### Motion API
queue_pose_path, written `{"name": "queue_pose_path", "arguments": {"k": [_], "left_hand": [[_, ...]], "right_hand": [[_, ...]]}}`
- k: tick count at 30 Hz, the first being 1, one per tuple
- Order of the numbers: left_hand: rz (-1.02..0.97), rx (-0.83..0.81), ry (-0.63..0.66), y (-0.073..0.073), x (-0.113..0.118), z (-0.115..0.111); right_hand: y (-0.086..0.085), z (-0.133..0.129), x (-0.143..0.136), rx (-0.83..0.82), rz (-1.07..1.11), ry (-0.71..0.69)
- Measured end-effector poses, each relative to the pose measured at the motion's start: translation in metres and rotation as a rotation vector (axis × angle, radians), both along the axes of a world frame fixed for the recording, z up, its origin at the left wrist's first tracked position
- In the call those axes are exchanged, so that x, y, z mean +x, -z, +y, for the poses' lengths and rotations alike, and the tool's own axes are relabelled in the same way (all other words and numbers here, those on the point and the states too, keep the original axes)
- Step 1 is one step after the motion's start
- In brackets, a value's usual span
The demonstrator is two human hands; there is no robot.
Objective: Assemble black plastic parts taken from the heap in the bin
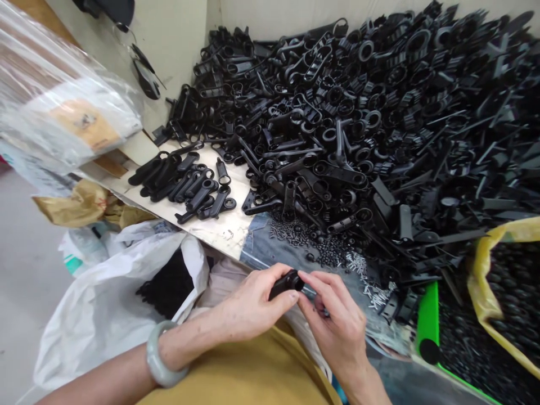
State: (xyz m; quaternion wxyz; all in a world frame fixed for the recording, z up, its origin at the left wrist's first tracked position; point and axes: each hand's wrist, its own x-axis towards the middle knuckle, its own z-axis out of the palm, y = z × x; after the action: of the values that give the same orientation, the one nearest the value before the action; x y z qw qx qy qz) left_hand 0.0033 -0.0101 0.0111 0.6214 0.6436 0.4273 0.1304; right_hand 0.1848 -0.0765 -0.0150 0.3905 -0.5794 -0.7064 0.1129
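My left hand (248, 301) is closed round a black plastic handle piece (280, 286), thumb along its near side. At the round end of this piece, the thumb and index finger of my right hand (337, 315) pinch together; whether a smaller part sits between them I cannot make out. Something small and dark shows under the curled fingers of the right hand, too hidden to name. Just beyond my hands, tiny black parts (323, 247) and small silver screws or pins (358, 267) lie scattered on a dark sheet (270, 244).
A large heap of black plastic parts (337, 112) fills the back and right. Several handle pieces (198, 188) lie grouped at left. Below them hangs a white bag (101, 304) with black contents. A yellow-rimmed bag (481, 275) and green-edged container (428, 320) stand at right.
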Motion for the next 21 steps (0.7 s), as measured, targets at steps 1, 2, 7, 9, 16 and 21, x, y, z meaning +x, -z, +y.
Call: {"name": "queue_pose_path", "arguments": {"k": [1,2,7,9,16,21], "left_hand": [[0.037,0.015,-0.005,-0.001,0.0,-0.001],[0.071,0.03,-0.012,-0.002,0.001,-0.002],[0.086,0.065,-0.019,-0.001,0.004,-0.003],[0.052,0.05,-0.041,0.001,0.004,-0.004],[-0.206,-0.123,-0.08,0.008,0.002,-0.01],[-0.09,-0.044,-0.117,0.005,0.006,-0.016]], "right_hand": [[0.0,-0.001,-0.001,0.007,-0.005,0.002],[0.001,-0.003,-0.001,0.015,-0.012,0.003],[0.004,-0.006,-0.004,0.045,-0.043,-0.017],[0.006,-0.007,-0.004,0.049,-0.025,-0.023],[0.006,-0.01,-0.008,0.091,-0.011,0.061],[0.005,-0.01,-0.015,0.085,0.084,0.094]]}}
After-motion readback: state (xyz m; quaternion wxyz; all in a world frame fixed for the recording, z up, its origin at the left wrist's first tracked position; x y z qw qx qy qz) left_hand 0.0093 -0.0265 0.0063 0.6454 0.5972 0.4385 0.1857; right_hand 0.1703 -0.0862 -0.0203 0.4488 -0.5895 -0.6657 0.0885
